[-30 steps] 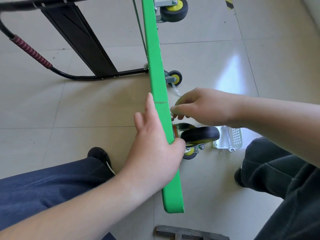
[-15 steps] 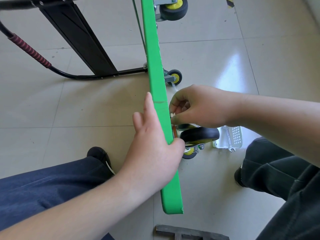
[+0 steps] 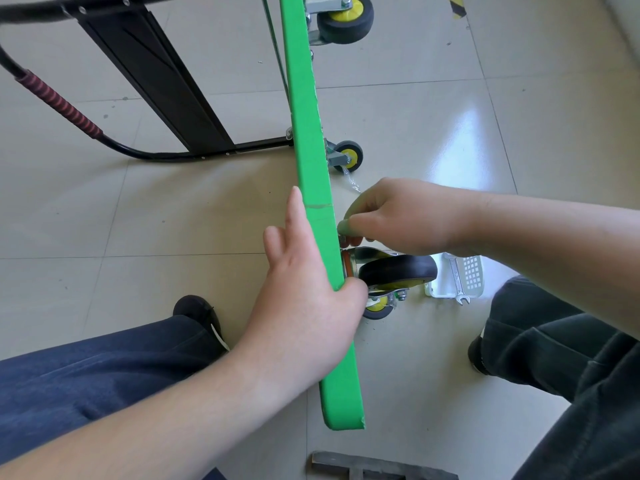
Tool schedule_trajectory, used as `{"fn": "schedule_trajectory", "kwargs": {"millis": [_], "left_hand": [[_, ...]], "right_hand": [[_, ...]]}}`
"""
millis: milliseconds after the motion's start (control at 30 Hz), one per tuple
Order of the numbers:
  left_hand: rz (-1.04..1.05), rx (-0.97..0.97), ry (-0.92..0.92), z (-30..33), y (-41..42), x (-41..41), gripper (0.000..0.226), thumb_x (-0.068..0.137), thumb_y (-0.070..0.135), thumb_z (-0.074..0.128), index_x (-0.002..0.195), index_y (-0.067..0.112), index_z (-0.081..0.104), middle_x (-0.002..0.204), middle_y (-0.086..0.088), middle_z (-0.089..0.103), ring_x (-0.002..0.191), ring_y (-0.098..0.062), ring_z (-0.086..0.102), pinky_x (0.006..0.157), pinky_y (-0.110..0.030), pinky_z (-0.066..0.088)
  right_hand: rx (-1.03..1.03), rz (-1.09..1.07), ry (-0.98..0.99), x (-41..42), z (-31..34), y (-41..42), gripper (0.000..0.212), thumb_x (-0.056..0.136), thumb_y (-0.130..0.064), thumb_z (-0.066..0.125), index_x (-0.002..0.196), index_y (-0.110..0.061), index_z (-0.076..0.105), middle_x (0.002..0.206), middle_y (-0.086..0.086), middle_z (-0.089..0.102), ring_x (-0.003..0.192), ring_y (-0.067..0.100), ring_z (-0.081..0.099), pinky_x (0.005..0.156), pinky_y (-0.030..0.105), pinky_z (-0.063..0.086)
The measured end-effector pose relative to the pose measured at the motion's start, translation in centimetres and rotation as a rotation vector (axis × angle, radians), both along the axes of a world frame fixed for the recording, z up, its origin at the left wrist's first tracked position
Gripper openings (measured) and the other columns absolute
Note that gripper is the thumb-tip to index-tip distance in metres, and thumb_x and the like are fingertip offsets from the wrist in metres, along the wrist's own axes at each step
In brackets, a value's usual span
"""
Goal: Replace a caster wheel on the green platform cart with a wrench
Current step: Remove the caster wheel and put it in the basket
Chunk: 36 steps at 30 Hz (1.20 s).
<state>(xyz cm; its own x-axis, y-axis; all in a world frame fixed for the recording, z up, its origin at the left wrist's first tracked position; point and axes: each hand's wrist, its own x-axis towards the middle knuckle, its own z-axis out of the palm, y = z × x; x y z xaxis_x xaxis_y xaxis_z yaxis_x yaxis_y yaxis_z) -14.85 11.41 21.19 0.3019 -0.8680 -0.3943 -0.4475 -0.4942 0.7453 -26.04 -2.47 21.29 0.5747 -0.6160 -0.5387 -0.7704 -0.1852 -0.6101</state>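
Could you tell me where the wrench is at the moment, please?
The wrench lies in the white basket on the floor, right of the black caster wheel, untouched below the right hand.

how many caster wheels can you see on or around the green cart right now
4. One top wheel at the far end, one small wheel mid-cart, one big black wheel beside the right hand, one small wheel beneath it. Others may be hidden.

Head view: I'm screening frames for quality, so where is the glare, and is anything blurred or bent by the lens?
Head view: a bright window glare lies on the floor tiles right of the green cart; tile lines bow, a wide-angle effect; the right hand and left hand look sharp; the wrench in the white basket is small but legible.
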Motion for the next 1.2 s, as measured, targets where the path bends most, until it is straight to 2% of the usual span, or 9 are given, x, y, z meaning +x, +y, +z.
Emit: {"fn": "schedule_trajectory", "kwargs": {"millis": [133, 333, 500, 633, 767, 867, 933, 1100, 1200], "left_hand": [[0.002, -0.001, 0.004, 0.01, 0.01, -0.02, 0.107, 0.090, 0.018, 0.064, 0.159, 0.049, -0.012, 0.126, 0.012, 0.029, 0.100, 0.015, 0.044, 0.074, -0.005, 0.045], [0.004, 0.003, 0.012, 0.22, 0.00, -0.06, 0.107, 0.091, 0.020, 0.064, 0.159, 0.051, -0.013, 0.126, 0.013, 0.029, 0.098, 0.010, 0.048, 0.072, -0.008, 0.046], [0.004, -0.002, 0.018, 0.31, -0.03, -0.05, 0.107, 0.090, 0.019, 0.064, 0.159, 0.051, -0.011, 0.126, 0.011, 0.031, 0.099, 0.007, 0.048, 0.074, -0.011, 0.046], [0.007, -0.007, 0.017, 0.31, 0.00, -0.03, 0.106, 0.090, 0.019, 0.064, 0.158, 0.052, -0.010, 0.126, 0.010, 0.031, 0.096, 0.004, 0.050, 0.077, -0.015, 0.049], [0.003, -0.007, 0.020, 0.11, 0.02, 0.00, 0.106, 0.091, 0.018, 0.064, 0.160, 0.049, -0.011, 0.127, 0.012, 0.031, 0.100, 0.011, 0.047, 0.073, -0.009, 0.047], [0.002, -0.003, 0.015, 0.03, 0.03, 0.00, 0.107, 0.090, 0.019, 0.064, 0.159, 0.050, -0.011, 0.125, 0.013, 0.030, 0.101, 0.015, 0.044, 0.073, -0.004, 0.045], [0.004, -0.005, 0.017, 0.01, 0.02, -0.01, 0.107, 0.090, 0.018, 0.064, 0.160, 0.049, -0.011, 0.126, 0.012, 0.030, 0.101, 0.015, 0.044, 0.072, -0.003, 0.045], [0.002, -0.012, 0.019, 0.05, -0.01, 0.00, 0.107, 0.089, 0.017, 0.064, 0.160, 0.049, -0.009, 0.127, 0.010, 0.032, 0.102, 0.016, 0.043, 0.071, -0.006, 0.044], [-0.001, -0.016, 0.017, 0.09, -0.01, 0.02, 0.107, 0.089, 0.017, 0.064, 0.159, 0.050, -0.010, 0.126, 0.010, 0.032, 0.099, 0.011, 0.046, 0.075, -0.009, 0.047]], "right_hand": [[0.014, 0.017, -0.019, -0.03, -0.02, -0.25, 0.028, 0.091, -0.040, 0.067, 0.096, -0.013, 0.075, 0.101, 0.015, 0.073, 0.076, 0.019, 0.055, 0.077, 0.042, 0.056], [0.075, 0.008, -0.059, -0.03, -0.30, -0.16, 0.006, 0.088, -0.026, 0.071, 0.092, -0.022, 0.071, 0.091, 0.007, 0.074, 0.063, 0.012, 0.056, 0.056, 0.022, 0.044], [0.100, -0.076, -0.055, 0.14, -0.26, -0.33, 0.028, 0.096, -0.033, 0.056, 0.093, -0.017, 0.077, 0.094, -0.003, 0.075, 0.099, 0.020, 0.068, 0.086, 0.033, 0.053], [0.043, -0.041, -0.008, 0.24, -0.34, -0.17, 0.036, 0.095, -0.042, 0.061, 0.096, -0.010, 0.077, 0.105, 0.012, 0.073, 0.105, 0.030, 0.065, 0.093, 0.042, 0.054], [0.056, -0.020, -0.031, 0.11, -0.07, -0.33, 0.020, 0.090, -0.040, 0.071, 0.093, -0.022, 0.078, 0.100, 0.002, 0.075, 0.098, 0.023, 0.067, 0.088, 0.039, 0.054], [0.090, 0.001, -0.059, 0.10, -0.20, -0.33, 0.009, 0.088, -0.030, 0.076, 0.092, -0.023, 0.074, 0.090, 0.001, 0.072, 0.075, 0.018, 0.059, 0.067, 0.031, 0.048], [0.106, 0.003, -0.075, 0.18, -0.36, -0.24, 0.007, 0.086, -0.024, 0.075, 0.092, -0.022, 0.072, 0.086, 0.003, 0.071, 0.072, 0.016, 0.058, 0.064, 0.029, 0.046], [0.118, -0.072, -0.046, 0.40, -0.35, -0.58, 0.026, 0.095, -0.030, 0.057, 0.093, -0.015, 0.078, 0.099, 0.000, 0.076, 0.103, 0.022, 0.068, 0.093, 0.037, 0.053], [0.099, -0.073, -0.003, 0.42, -0.48, -0.55, 0.034, 0.095, -0.040, 0.059, 0.095, -0.012, 0.078, 0.104, 0.007, 0.075, 0.107, 0.028, 0.066, 0.096, 0.039, 0.052]]}}
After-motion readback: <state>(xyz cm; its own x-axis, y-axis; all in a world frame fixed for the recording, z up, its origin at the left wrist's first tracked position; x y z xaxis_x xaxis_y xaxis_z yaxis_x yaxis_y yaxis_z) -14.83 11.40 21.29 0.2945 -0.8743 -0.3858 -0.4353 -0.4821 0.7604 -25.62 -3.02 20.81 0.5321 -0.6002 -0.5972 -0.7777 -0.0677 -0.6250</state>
